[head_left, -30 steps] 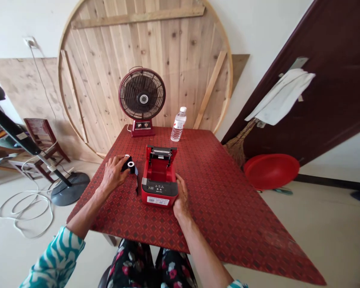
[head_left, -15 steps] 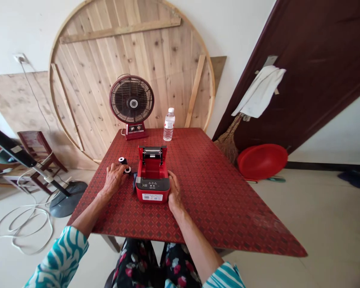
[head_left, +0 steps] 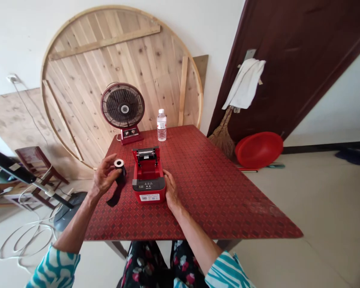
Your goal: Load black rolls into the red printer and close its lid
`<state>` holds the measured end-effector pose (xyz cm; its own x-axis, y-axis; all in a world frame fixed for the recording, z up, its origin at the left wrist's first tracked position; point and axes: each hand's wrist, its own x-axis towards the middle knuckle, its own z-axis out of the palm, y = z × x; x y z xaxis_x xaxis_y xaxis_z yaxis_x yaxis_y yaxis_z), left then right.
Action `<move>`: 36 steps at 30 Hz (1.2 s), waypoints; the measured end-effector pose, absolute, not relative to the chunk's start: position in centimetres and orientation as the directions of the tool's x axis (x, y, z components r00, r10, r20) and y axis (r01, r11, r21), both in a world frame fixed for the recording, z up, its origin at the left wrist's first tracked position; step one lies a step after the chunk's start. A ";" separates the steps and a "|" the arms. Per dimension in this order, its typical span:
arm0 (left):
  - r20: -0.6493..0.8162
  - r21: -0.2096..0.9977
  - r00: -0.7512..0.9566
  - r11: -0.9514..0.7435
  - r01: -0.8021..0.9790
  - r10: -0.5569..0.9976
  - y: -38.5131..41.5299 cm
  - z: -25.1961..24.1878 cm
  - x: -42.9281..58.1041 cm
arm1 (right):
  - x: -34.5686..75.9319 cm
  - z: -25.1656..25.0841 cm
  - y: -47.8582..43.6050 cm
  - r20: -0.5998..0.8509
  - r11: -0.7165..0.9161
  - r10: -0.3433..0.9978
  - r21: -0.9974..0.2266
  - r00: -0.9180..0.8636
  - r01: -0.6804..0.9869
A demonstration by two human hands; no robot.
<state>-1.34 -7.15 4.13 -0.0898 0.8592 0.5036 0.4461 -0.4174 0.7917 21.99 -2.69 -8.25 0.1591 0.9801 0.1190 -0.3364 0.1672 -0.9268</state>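
Note:
A red box-shaped device [head_left: 149,197] with a dark front panel and raised lid stands on the patterned red table [head_left: 198,192]. My right hand [head_left: 172,192] grips its right side. To the left of the device, my left hand [head_left: 105,176] has its thumb and fingers around a roll of dark film [head_left: 120,172] with a white core. A loose dark strip [head_left: 115,196] trails down from the roll toward the table. The inside of the device shows red, below the lid's metal and black parts.
A red fan [head_left: 124,110] and a clear water bottle [head_left: 161,126] stand at the table's back. A round wooden board [head_left: 123,60] leans on the wall. Right of the table are a broom [head_left: 223,138] and a red basin [head_left: 259,150]; a chair [head_left: 37,164] is left.
The dark film roll is now held up in my left hand, with its strip hanging loose. My right hand stays at the device. The whole view has shifted slightly.

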 end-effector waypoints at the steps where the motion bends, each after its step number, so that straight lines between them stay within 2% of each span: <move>1: 0.530 0.732 -0.025 -0.443 0.518 0.848 -7.0 4.4 -0.3 | 22.0 -8.2 -2.6 0.123 0.172 0.979 -0.925 0.161 -0.338; 4: 0.511 0.550 0.192 -0.491 0.676 0.838 -5.6 4.7 2.7 | 21.9 -8.2 -2.5 0.144 0.191 0.976 -0.925 0.163 -0.328; 8: 0.390 0.369 0.434 -0.570 0.735 0.812 -2.9 4.7 5.6 | 21.9 -8.0 -2.5 0.184 0.226 0.969 -0.930 0.164 -0.291; 12: 0.171 0.246 0.499 -0.527 0.814 0.850 -0.4 4.2 6.7 | 21.8 -8.1 -2.4 0.193 0.243 0.963 -0.922 0.186 -0.300; 14: 0.075 0.228 0.499 -0.502 0.834 0.863 0.7 3.8 7.1 | 21.7 -8.1 -2.3 0.200 0.256 0.959 -0.916 0.199 -0.310; 18: -0.042 0.343 0.530 -0.486 0.804 0.847 2.9 3.2 7.7 | 21.6 -8.1 -2.1 0.221 0.275 0.955 -0.910 0.199 -0.310; 23: -0.045 0.496 0.570 -0.477 0.726 0.821 2.9 3.6 7.0 | 21.7 -7.9 -2.0 0.228 0.285 0.952 -0.904 0.204 -0.319; 26: 0.021 0.673 0.505 -0.386 0.631 0.863 1.0 3.9 5.6 | 21.9 -7.6 -2.2 0.225 0.278 0.954 -0.911 0.196 -0.306; 29: 0.127 0.788 0.333 -0.299 0.539 0.934 -1.6 3.1 4.2 | 22.0 -7.5 -2.7 0.218 0.268 0.958 -0.916 0.189 -0.299; 33: 0.309 0.827 0.101 -0.319 0.464 0.946 -4.7 0.6 3.6 | 21.9 -7.7 -2.1 0.131 0.196 0.971 -0.912 0.198 -0.359; 36: 0.454 0.764 0.082 -0.435 0.476 0.887 -6.0 -0.8 4.0 | 21.9 -6.5 0.3 0.069 0.163 0.969 -0.899 0.236 -0.406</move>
<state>4.04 -5.99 -0.75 0.0816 0.8872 0.4542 0.4765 -0.4350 0.7640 21.88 0.35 -6.51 0.2363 0.9693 0.0686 -0.4062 0.1626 -0.8992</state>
